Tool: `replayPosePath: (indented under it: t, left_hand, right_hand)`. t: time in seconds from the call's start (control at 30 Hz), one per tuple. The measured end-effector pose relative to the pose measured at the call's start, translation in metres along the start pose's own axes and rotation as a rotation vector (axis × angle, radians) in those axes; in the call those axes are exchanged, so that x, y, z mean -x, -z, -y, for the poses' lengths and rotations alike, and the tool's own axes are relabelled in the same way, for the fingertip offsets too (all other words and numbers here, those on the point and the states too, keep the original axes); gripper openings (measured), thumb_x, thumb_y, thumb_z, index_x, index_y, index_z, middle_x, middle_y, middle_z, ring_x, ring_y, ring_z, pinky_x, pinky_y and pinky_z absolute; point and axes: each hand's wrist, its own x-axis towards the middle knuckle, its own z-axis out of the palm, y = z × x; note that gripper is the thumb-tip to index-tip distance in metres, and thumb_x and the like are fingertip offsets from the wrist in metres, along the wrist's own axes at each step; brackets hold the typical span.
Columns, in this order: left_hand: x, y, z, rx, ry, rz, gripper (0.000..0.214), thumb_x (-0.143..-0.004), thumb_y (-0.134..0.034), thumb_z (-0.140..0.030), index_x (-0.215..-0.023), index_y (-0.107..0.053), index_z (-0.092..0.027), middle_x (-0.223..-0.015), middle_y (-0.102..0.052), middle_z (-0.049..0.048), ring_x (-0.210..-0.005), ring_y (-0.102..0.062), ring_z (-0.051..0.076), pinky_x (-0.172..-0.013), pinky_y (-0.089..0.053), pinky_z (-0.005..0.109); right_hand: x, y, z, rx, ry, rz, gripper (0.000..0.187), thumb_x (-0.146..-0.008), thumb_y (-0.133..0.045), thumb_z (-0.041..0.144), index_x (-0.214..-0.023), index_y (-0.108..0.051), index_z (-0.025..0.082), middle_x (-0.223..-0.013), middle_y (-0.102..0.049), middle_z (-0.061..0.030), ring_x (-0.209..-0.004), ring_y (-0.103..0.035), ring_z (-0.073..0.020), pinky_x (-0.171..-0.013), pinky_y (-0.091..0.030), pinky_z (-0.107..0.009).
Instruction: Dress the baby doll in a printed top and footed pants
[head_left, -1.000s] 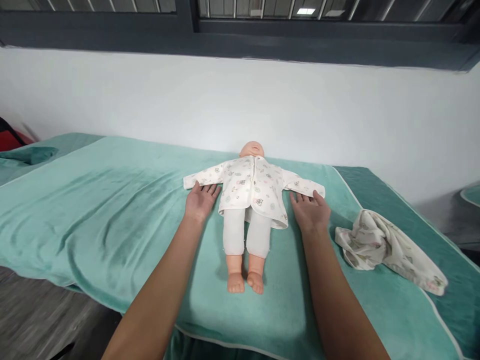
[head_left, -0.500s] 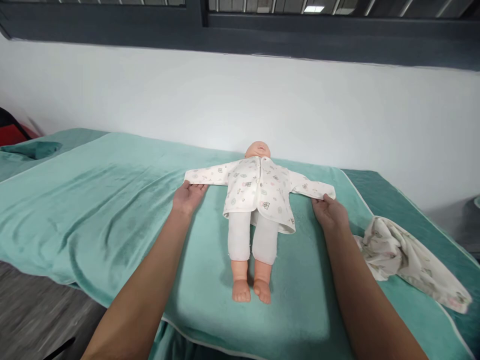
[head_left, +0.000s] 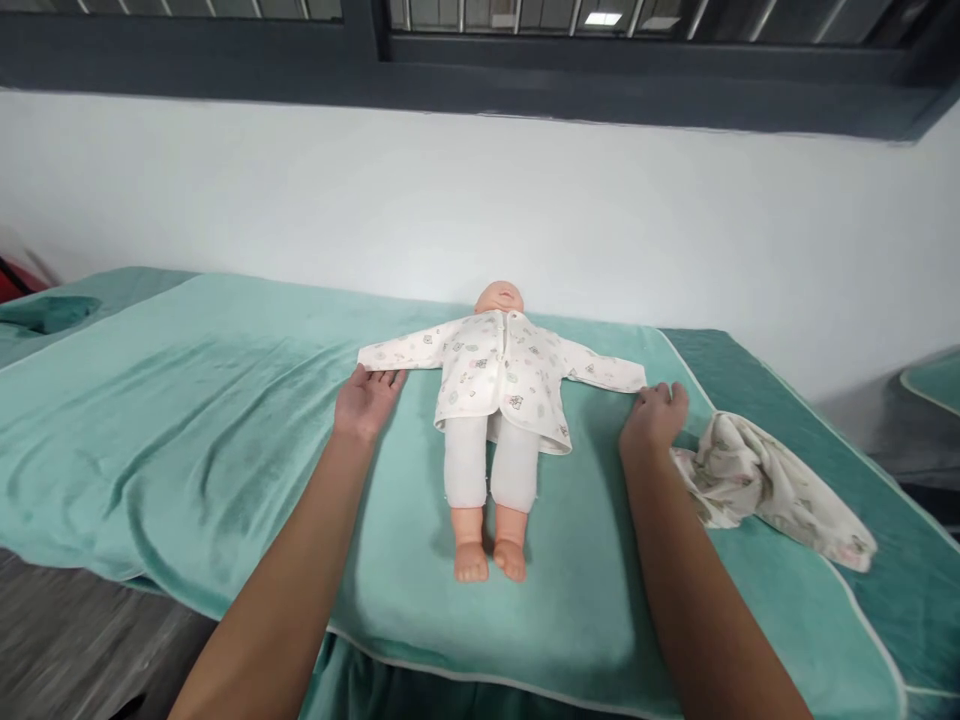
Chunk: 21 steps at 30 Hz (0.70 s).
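A baby doll lies on its back on a teal towel, head toward the wall. It wears a white printed jacket with both sleeves spread out sideways, and white leggings. My left hand lies flat and open, fingertips touching the cuff of the doll's left-side sleeve. My right hand rests just past the end of the other sleeve, fingers curled loosely down onto the towel, with nothing visible in them.
A crumpled printed garment lies on the towel right of my right hand. A darker teal sheet covers the bed's right end. A white wall rises just behind the doll. Grey floor shows at lower left.
Both hands slid outward along the sleeves to the cuffs, and the sleeves now lie straighter. My right hand has come off the sleeve end and curled.
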Motion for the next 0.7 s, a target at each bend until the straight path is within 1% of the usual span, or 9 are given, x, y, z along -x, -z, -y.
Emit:
replayPosePath:
  t: [0.07, 0.13, 0.23, 0.3, 0.4, 0.47, 0.57, 0.63, 0.7]
  left_hand:
    - [0.016, 0.004, 0.001, -0.051, 0.008, 0.003, 0.031, -0.104, -0.039, -0.023, -0.123, -0.063, -0.018, -0.141, -0.063, 0.0155, -0.136, -0.058, 0.023, -0.111, -0.05, 0.05]
    - [0.037, 0.008, 0.003, -0.106, 0.033, -0.003, 0.025, -0.1, -0.045, -0.02, -0.116, -0.065, -0.017, -0.142, -0.062, 0.0158, -0.137, -0.056, 0.025, -0.112, -0.049, 0.052]
    - [0.07, 0.012, 0.009, -0.204, 0.039, -0.004, 0.018, -0.093, -0.054, -0.014, -0.106, -0.067, -0.015, -0.135, -0.065, 0.0173, -0.132, -0.061, 0.027, -0.112, -0.051, 0.05]
    - [0.091, 0.011, 0.014, -0.293, 0.008, 0.043, 0.018, -0.089, -0.061, -0.012, -0.105, -0.068, -0.015, -0.129, -0.069, 0.017, -0.126, -0.065, 0.027, -0.113, -0.051, 0.048]
    - [0.114, 0.007, 0.021, -0.468, -0.035, 0.126, 0.024, -0.084, -0.073, -0.016, -0.107, -0.07, -0.016, -0.125, -0.071, 0.0153, -0.12, -0.068, 0.025, -0.114, -0.048, 0.045]
    - [0.122, 0.004, 0.025, -0.618, -0.052, 0.165, 0.027, -0.081, -0.078, -0.022, -0.107, -0.072, -0.018, -0.123, -0.072, 0.0131, -0.118, -0.068, 0.024, -0.113, -0.047, 0.041]
    - [0.127, 0.003, 0.032, -0.854, -0.095, 0.223, 0.025, -0.081, -0.078, -0.026, -0.105, -0.074, -0.02, -0.119, -0.074, 0.0094, -0.116, -0.066, 0.022, -0.109, -0.046, 0.035]
    - [0.128, 0.004, 0.038, -0.95, -0.121, 0.255, 0.023, -0.082, -0.075, -0.025, -0.105, -0.074, -0.021, -0.113, -0.075, 0.008, -0.111, -0.066, 0.021, -0.105, -0.046, 0.032]
    - [0.129, 0.003, 0.042, -0.994, -0.143, 0.254, 0.023, -0.084, -0.072, -0.021, -0.106, -0.073, -0.021, -0.108, -0.074, 0.0069, -0.105, -0.066, 0.021, -0.101, -0.047, 0.032]
  right_hand:
    - [0.03, 0.005, 0.007, 0.075, 0.089, -0.05, 0.059, -0.076, -0.058, 0.017, -0.133, -0.047, 0.029, -0.162, -0.037, -0.0043, -0.154, -0.028, -0.0135, -0.123, -0.032, -0.04]
    - [0.066, 0.011, 0.019, 0.167, 0.147, -0.004, 0.059, -0.075, -0.065, 0.018, -0.132, -0.053, 0.026, -0.157, -0.045, -0.0059, -0.15, -0.037, -0.0173, -0.128, -0.022, -0.042]
    - [0.113, 0.031, 0.049, 0.535, 0.357, 0.303, 0.049, -0.082, -0.063, 0.021, -0.13, -0.06, 0.027, -0.153, -0.052, -0.0053, -0.147, -0.042, -0.0221, -0.128, -0.02, -0.048]
    - [0.129, 0.054, 0.076, 0.73, 0.537, 0.427, 0.043, -0.085, -0.058, 0.019, -0.126, -0.063, 0.028, -0.153, -0.053, -0.0056, -0.147, -0.042, -0.0254, -0.127, -0.023, -0.054]
    - [0.124, 0.102, 0.117, 1.053, 0.749, 0.32, 0.046, -0.082, -0.052, 0.014, -0.125, -0.062, 0.026, -0.15, -0.054, -0.0101, -0.147, -0.041, -0.0305, -0.124, -0.023, -0.06]
    - [0.109, 0.137, 0.136, 1.307, 0.755, 0.223, 0.056, -0.076, -0.051, 0.011, -0.131, -0.058, 0.022, -0.154, -0.049, -0.0157, -0.149, -0.036, -0.0357, -0.122, -0.026, -0.061]
    - [0.087, 0.178, 0.143, 1.493, 0.6, 0.253, 0.054, -0.077, -0.049, 0.019, -0.13, -0.057, 0.013, -0.143, -0.056, -0.0231, -0.134, -0.053, -0.0415, -0.11, -0.042, -0.06]
    - [0.079, 0.188, 0.141, 1.503, 0.464, 0.297, 0.049, -0.081, -0.049, 0.029, -0.126, -0.059, 0.014, -0.13, -0.064, -0.0227, -0.12, -0.062, -0.0413, -0.1, -0.049, -0.058]
    - [0.076, 0.183, 0.141, 1.489, 0.375, 0.275, 0.045, -0.083, -0.049, 0.037, -0.121, -0.063, 0.018, -0.121, -0.068, -0.0202, -0.11, -0.065, -0.04, -0.093, -0.051, -0.057]
